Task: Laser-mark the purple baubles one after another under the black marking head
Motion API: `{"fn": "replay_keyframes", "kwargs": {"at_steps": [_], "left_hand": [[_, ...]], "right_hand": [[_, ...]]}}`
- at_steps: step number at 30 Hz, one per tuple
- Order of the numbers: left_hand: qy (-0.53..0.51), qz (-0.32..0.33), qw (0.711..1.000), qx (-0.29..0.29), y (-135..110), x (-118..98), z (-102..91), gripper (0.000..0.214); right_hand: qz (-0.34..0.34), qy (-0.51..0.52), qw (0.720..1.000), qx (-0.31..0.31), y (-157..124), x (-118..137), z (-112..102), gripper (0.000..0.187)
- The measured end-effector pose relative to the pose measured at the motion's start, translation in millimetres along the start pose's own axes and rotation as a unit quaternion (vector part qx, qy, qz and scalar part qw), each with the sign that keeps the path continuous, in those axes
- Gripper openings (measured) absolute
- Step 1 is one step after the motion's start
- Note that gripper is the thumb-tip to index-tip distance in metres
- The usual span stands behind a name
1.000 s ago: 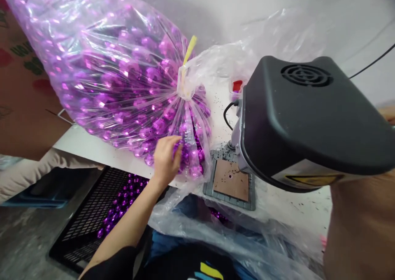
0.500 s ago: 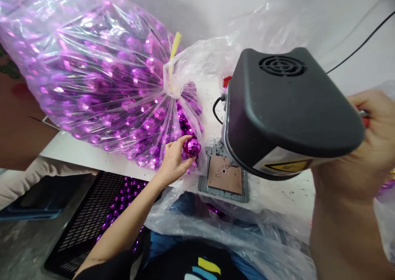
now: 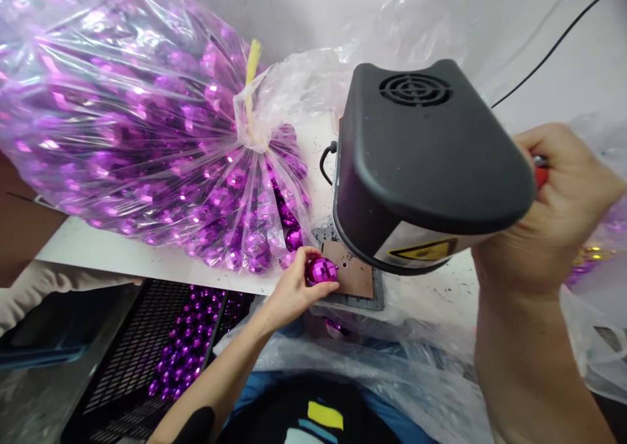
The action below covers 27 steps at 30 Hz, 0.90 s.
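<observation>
My left hand (image 3: pixel 295 288) pinches a shiny purple mirror-faceted ball (image 3: pixel 322 270) between thumb and fingers, over the left edge of a brown square plate (image 3: pixel 355 282) with a small dark hole. The plate lies on a grey base (image 3: pixel 376 294), partly beneath a black machine head (image 3: pixel 435 150) with a round vent and a yellow warning label. My right hand (image 3: pixel 553 202) is closed around a handle at the machine's right side, of which a red part (image 3: pixel 541 173) shows. Just left of the plate, more purple balls show at the opening of a clear plastic bag (image 3: pixel 161 137).
Yellow tape (image 3: pixel 253 62) ties the bulging bag. A black mesh crate (image 3: pixel 122 359) below the table holds several purple balls. A person's sleeve (image 3: pixel 44 290) shows at the left. Dark specks dot the white table (image 3: pixel 421 300). A black cable (image 3: pixel 563 39) runs at upper right.
My left hand has drawn the purple ball away from the bag opening, right and toward me, to the plate's edge. The view has shifted slightly; my right hand keeps its grip.
</observation>
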<state>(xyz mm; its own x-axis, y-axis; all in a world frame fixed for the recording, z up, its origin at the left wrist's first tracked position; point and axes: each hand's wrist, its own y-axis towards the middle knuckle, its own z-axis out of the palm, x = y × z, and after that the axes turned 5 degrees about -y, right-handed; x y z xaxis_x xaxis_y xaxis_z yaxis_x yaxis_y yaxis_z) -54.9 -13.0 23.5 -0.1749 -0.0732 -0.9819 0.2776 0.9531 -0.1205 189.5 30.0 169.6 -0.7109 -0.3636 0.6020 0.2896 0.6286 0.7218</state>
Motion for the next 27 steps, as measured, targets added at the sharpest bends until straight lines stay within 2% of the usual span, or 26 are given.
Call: {"fn": "replay_keyframes", "kwargs": {"at_steps": [5, 10, 20, 27], "left_hand": [[0.109, 0.061, 0.992, 0.018, 16, 15, 14.7, 0.047], [0.205, 0.103, 0.973, -0.018, 20, 13, 24.3, 0.040], [0.202, 0.098, 0.974, -0.007, 29, 15, 34.8, 0.037], [0.199, 0.090, 0.975, -0.034, 37, 12, 49.5, 0.040]], "right_hand": [[-0.004, -0.017, 1.000, -0.001, 1, 0, 1, 0.034], [0.006, -0.003, 1.000, 0.002, 2, 4, 3, 0.035], [0.004, 0.002, 1.000, -0.004, 0, 3, 2, 0.034], [0.007, -0.022, 1.000, -0.013, 2, 5, 3, 0.035]]}}
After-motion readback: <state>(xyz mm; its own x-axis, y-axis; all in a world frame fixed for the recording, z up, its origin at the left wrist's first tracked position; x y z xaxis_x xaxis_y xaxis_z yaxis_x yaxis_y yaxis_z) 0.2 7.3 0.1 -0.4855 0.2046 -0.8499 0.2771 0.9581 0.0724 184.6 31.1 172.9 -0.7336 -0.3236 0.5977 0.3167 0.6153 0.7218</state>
